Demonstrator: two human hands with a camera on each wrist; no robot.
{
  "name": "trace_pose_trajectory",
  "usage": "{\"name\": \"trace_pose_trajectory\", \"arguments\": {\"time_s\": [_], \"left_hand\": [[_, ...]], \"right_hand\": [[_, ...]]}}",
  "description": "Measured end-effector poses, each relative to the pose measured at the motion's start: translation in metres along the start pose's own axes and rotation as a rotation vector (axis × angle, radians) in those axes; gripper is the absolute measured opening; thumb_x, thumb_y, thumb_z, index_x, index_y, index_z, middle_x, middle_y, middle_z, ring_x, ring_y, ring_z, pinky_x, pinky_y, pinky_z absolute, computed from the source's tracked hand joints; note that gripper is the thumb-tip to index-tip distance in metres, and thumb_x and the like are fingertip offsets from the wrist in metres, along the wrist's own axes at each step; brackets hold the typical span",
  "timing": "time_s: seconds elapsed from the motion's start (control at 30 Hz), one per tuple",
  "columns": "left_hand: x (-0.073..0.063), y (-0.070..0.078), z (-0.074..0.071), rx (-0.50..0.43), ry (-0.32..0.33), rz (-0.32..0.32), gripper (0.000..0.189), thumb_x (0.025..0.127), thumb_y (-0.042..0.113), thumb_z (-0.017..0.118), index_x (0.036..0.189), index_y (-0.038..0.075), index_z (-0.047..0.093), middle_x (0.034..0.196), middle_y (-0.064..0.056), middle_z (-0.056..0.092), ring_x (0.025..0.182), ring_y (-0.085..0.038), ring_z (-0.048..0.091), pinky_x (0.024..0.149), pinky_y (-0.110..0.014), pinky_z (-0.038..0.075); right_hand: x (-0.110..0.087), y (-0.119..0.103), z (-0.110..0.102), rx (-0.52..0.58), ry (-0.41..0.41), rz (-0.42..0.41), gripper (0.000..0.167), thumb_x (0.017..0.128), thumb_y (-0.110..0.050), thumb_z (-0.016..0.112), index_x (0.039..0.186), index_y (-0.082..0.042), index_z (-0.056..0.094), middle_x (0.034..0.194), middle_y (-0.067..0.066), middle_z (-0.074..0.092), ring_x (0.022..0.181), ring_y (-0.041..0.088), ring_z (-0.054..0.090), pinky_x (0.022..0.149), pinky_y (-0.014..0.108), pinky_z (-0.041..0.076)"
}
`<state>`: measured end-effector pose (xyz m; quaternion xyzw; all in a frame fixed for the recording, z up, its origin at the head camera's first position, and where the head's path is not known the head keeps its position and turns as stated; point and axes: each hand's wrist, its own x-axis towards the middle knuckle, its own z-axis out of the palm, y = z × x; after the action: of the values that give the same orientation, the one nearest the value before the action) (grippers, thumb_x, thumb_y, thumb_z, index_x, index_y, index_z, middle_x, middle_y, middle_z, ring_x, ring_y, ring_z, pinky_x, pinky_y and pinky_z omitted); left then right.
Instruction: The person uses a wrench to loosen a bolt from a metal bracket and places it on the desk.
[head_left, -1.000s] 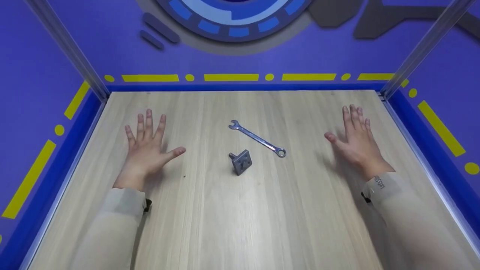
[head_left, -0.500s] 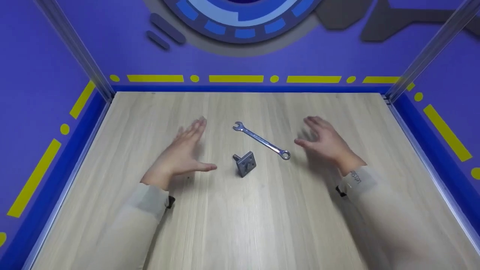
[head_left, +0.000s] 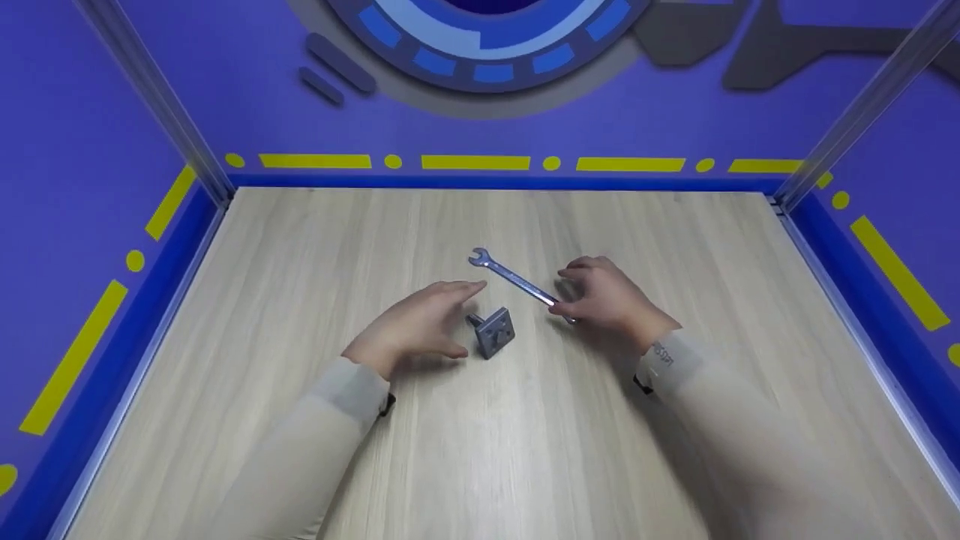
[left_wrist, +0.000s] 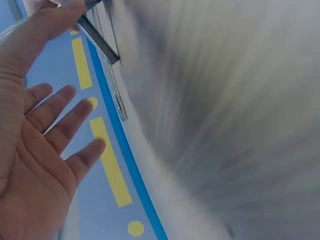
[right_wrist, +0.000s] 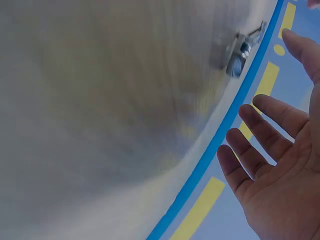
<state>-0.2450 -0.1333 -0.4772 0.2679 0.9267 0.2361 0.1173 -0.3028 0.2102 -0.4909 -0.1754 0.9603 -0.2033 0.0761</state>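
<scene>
A combination wrench [head_left: 517, 283] lies diagonally on the wooden table, its jawed end toward the back left. Nearer the front is a square dark metal plate [head_left: 497, 334] with holes, tilted on one edge. A threaded stud [left_wrist: 98, 40] sticks out of its back. My left hand [head_left: 416, 322] reaches around the stud side of the plate, thumb and fingers spread apart with a gap between them. My right hand [head_left: 611, 300] hovers at the wrench's ring end, partly covering it. In the right wrist view its fingers [right_wrist: 270, 130] are loosely bent, with nothing in the palm.
The pale wooden table [head_left: 480, 450] is bounded by a blue back panel [head_left: 480, 135] with yellow marks and by side panels. Metal posts [head_left: 161, 97] stand at the back corners.
Both hands have moved inward from the table's sides, the left to the plate and the right to the wrench's ring end. Their spread fingers have bent. Plate and wrench lie as before.
</scene>
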Motion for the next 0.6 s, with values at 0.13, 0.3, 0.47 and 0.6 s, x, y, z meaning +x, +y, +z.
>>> {"name": "trace_pose_trajectory", "arguments": {"time_s": [0.13,0.3,0.47,0.6], "left_hand": [[0.009,0.005,0.006,0.014,-0.003,0.030,0.106,0.085,0.015,0.098,0.176,0.015,0.042,0.178,-0.010,0.050,0.168,-0.032,0.045,0.139,-0.047,0.036],[0.017,0.012,0.010,0.035,-0.007,0.037,0.100,0.087,0.009,0.092,0.174,0.020,0.046,0.171,-0.004,0.059,0.163,-0.028,0.052,0.136,-0.046,0.041],[0.018,0.013,0.012,0.041,-0.032,0.036,0.097,0.088,0.008,0.094,0.172,0.024,0.050,0.165,0.000,0.064,0.158,-0.026,0.056,0.133,-0.045,0.045],[0.023,0.015,0.014,0.026,-0.035,0.067,0.085,0.088,0.006,0.094,0.165,0.021,0.060,0.160,-0.002,0.069,0.153,-0.028,0.061,0.132,-0.047,0.047]], "right_hand": [[0.004,-0.006,0.006,-0.020,-0.005,0.008,0.069,0.092,-0.043,0.093,0.147,-0.005,0.075,0.152,0.019,0.068,0.145,0.041,0.059,0.128,0.058,0.048],[0.010,-0.016,0.011,-0.051,0.010,0.004,0.046,0.093,-0.036,0.093,0.127,-0.006,0.085,0.128,0.012,0.076,0.122,0.032,0.066,0.112,0.052,0.058],[0.018,-0.023,0.016,-0.064,0.008,-0.042,0.033,0.095,-0.032,0.091,0.117,-0.008,0.089,0.113,0.008,0.079,0.107,0.028,0.067,0.099,0.048,0.060],[0.020,-0.023,0.017,-0.042,0.016,-0.050,0.024,0.097,-0.024,0.088,0.112,-0.006,0.090,0.110,0.010,0.081,0.102,0.027,0.072,0.097,0.048,0.062]]}}
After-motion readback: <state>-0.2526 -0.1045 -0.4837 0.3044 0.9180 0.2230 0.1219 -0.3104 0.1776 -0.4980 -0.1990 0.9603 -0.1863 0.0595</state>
